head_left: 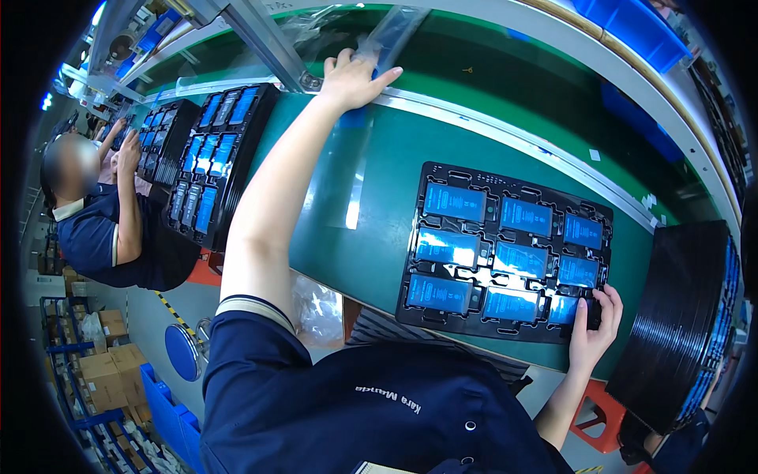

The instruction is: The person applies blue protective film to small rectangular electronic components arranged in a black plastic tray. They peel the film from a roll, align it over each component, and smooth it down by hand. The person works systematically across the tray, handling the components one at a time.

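My left hand (355, 82) is stretched over the metal rail at the bench's far edge. Its fingers and thumb are apart, and it rests on a clear plastic sheet (397, 33); the fingertips are partly hidden. A black plastic tray (513, 330) lies in front of me, its pockets holding rows of flat blue battery packs (454, 203). At the tray's near right corner is my right hand (596, 328), closed on the edge, with the thumb by the corner battery pack (562, 310) and the fingers along the outer side.
A tall stack of black trays (671, 316) stands right of the bench. More filled trays (217, 158) are stacked at left, near a seated co-worker (106, 213). Beyond the rail (489, 126) runs a green belt (474, 75). A metal post (272, 47) rises near my left hand.
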A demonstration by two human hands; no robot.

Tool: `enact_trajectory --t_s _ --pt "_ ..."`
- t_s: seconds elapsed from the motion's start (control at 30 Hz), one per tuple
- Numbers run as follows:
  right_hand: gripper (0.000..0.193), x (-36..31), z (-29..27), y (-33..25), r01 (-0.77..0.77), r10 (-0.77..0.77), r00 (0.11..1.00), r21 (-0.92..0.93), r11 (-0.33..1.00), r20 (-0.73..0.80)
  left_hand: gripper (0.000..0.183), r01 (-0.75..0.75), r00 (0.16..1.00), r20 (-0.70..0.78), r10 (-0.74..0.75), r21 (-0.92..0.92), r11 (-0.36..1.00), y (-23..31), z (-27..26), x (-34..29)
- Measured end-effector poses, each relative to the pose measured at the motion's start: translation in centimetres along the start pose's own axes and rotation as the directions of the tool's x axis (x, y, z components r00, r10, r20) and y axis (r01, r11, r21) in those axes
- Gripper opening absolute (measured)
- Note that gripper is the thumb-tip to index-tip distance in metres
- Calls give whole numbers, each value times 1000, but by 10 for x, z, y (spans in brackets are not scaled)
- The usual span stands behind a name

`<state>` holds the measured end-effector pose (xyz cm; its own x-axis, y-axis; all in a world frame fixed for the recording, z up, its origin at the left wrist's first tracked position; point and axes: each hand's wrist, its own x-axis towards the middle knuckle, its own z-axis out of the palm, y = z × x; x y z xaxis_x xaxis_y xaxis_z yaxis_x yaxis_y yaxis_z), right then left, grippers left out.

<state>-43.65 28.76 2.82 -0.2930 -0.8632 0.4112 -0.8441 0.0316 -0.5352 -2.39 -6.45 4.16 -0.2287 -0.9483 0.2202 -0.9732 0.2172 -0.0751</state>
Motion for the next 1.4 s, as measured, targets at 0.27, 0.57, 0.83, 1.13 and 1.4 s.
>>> enact_trajectory --t_s 0.27,0.57,0.83,1.13,1.4 --pt "23 1 -1 1 -22 22 1000 -12 1000 -14 89 149 989 17 -148 -108 983 37 15 -85" --pt "22 0 0 4 -22 22 1000 -16 1000 -14 94 28 1000 -6 -29 -84 996 22 13 13" --pt "22 -1 0 5 -26 25 999 -29 999 -26 93 80 995 64 -71 -150 985 19 4 -13" --pt "23 -1 2 0 -47 47 998 -3 999 -33 92 -36 999 -19 34 -120 992 12 19 3" --pt "24 0 -3 6 -56 57 995 19 998 -76 83 42 979 202 -30 -56 998 18 3 55"
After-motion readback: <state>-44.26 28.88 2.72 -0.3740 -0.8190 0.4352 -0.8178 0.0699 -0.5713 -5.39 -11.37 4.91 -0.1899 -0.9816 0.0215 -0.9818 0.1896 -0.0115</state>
